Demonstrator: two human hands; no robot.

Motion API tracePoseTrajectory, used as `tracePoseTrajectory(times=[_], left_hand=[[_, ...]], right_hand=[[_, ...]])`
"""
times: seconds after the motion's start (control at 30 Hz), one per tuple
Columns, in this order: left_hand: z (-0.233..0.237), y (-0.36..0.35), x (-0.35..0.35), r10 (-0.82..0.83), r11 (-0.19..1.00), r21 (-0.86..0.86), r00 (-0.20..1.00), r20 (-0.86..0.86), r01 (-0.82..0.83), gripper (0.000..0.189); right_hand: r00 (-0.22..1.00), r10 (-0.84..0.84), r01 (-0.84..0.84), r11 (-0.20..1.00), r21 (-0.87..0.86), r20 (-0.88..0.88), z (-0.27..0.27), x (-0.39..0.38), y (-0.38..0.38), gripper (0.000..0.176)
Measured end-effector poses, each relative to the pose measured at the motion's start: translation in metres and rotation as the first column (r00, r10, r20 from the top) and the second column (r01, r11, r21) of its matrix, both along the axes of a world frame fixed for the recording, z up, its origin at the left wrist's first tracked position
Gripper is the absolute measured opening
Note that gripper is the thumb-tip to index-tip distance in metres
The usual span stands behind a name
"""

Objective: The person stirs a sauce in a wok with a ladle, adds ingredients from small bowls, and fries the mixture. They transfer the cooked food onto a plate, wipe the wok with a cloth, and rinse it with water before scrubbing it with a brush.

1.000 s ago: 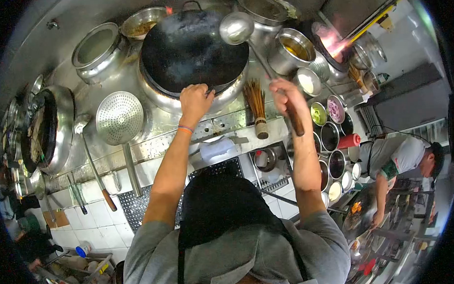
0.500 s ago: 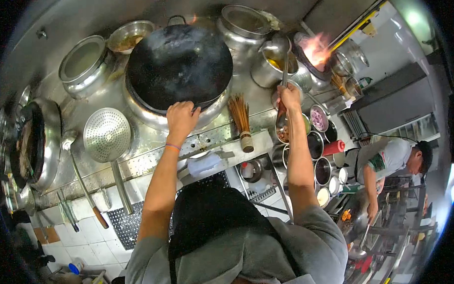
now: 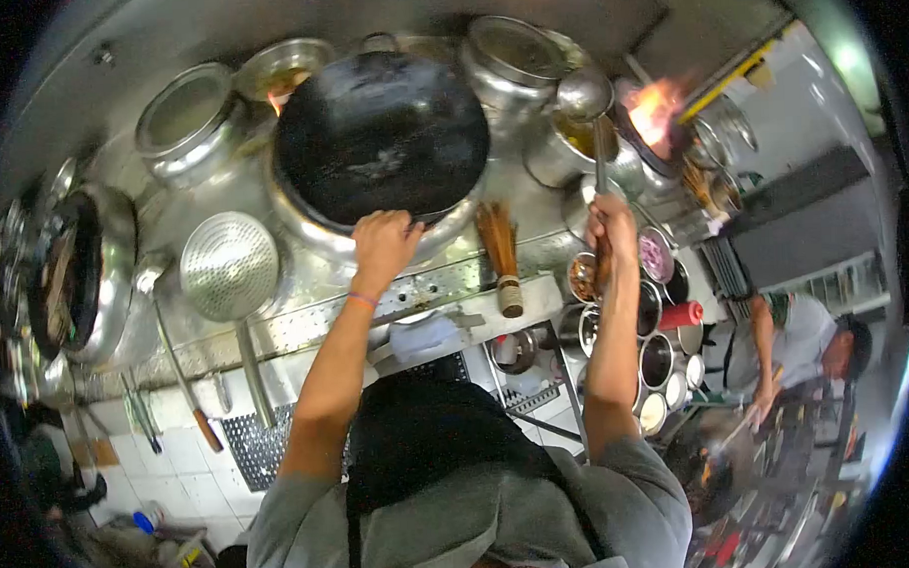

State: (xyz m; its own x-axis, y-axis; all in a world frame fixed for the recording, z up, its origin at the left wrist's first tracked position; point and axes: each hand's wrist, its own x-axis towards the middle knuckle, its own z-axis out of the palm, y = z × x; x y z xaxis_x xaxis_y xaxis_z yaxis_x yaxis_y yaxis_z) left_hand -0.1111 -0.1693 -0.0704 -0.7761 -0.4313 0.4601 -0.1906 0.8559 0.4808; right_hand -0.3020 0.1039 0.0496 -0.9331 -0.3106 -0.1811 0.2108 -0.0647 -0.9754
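My left hand (image 3: 385,248) is closed on the near rim of a large dark wok (image 3: 379,141), which sits on a round steel burner ring and looks empty. Flame shows by the wok's left side. My right hand (image 3: 611,223) grips the handle of a long steel ladle (image 3: 584,95), its bowl raised over the pot of yellow liquid (image 3: 575,135). Between my hands a bamboo brush (image 3: 500,252) lies on the stove. To the left is a perforated skimmer (image 3: 230,266), lying flat with its handle over the edge.
Lidded pots (image 3: 184,123) stand behind. Flames rise at a burner (image 3: 654,117) at the back right. Ingredient containers (image 3: 657,360) and a red bottle (image 3: 682,316) are at the right. A co-worker (image 3: 797,342) works at another wok. A ladle (image 3: 177,354) lies far left.
The ladle in my right hand has risen and turned its bowl into fuller view. Flame has appeared beside the wok. The view has shifted slightly, and the co-worker's arm has moved.
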Motion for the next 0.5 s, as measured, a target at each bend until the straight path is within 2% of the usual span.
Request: tracePoseTrajectory(times=[0.07, 0.1, 0.17, 0.2, 0.23, 0.27, 0.3, 0.33, 0.37, 0.4, 0.43, 0.5], left_hand=[[0.002, -0.001, -0.001, 0.021, 1.000, -0.007, 1.000, -0.011, -0.021, 0.029], [0.002, -0.001, 0.000, -0.007, 1.000, -0.011, 0.999, -0.037, 0.006, 0.031], [0.002, 0.000, 0.002, -0.011, 1.000, -0.009, 0.999, -0.033, 0.011, 0.030], [0.002, 0.000, 0.002, -0.028, 1.000, -0.004, 0.999, -0.034, 0.028, 0.028], [0.003, 0.001, 0.004, -0.037, 0.999, -0.006, 0.999, -0.036, 0.037, 0.028], [0.004, 0.000, 0.007, -0.062, 0.998, 0.011, 0.997, -0.035, 0.063, 0.026], [0.005, 0.000, 0.010, -0.089, 0.996, 0.028, 0.996, -0.032, 0.090, 0.024], [0.005, -0.001, 0.013, -0.104, 0.994, 0.025, 0.994, -0.028, 0.105, 0.024], [0.005, -0.001, 0.014, -0.106, 0.994, 0.028, 0.994, -0.030, 0.107, 0.022], [0.005, 0.000, 0.014, -0.110, 0.993, 0.032, 0.993, -0.036, 0.111, 0.021], [0.005, 0.000, 0.015, -0.132, 0.991, 0.033, 0.991, -0.038, 0.133, 0.021], [0.005, 0.000, 0.018, -0.118, 0.991, 0.057, 0.993, -0.003, 0.118, 0.018]], right_hand=[[0.991, 0.111, -0.097, 0.983, -0.155, 0.079, -0.002, 0.018, -0.006, 0.012], [0.991, 0.079, -0.057, 0.980, -0.193, 0.107, -0.001, 0.033, -0.016, 0.013], [0.952, 0.291, -0.272, 0.946, -0.177, 0.090, -0.020, 0.031, -0.022, 0.018], [0.945, 0.308, -0.302, 0.951, -0.062, 0.110, -0.023, 0.038, -0.033, 0.027], [0.941, 0.338, -0.339, 0.941, 0.007, 0.026, -0.028, 0.053, -0.047, 0.042], [0.962, 0.266, -0.268, 0.963, 0.032, 0.064, -0.048, 0.063, -0.060, 0.048], [0.960, 0.278, -0.281, 0.954, 0.104, 0.045, -0.047, 0.085, -0.071, 0.018], [0.929, 0.369, -0.365, 0.915, 0.173, 0.008, -0.068, 0.093, -0.075, 0.030], [0.866, 0.448, -0.388, 0.882, 0.267, -0.223, -0.096, 0.095, -0.079, 0.041], [0.785, 0.492, -0.320, 0.842, 0.434, -0.376, -0.131, 0.091, -0.076, 0.048], [0.710, 0.532, -0.134, 0.746, 0.653, -0.462, -0.133, 0.100, -0.077, 0.046], [0.512, 0.451, 0.042, 0.837, 0.546, -0.731, -0.127, 0.120, -0.077, 0.044]])
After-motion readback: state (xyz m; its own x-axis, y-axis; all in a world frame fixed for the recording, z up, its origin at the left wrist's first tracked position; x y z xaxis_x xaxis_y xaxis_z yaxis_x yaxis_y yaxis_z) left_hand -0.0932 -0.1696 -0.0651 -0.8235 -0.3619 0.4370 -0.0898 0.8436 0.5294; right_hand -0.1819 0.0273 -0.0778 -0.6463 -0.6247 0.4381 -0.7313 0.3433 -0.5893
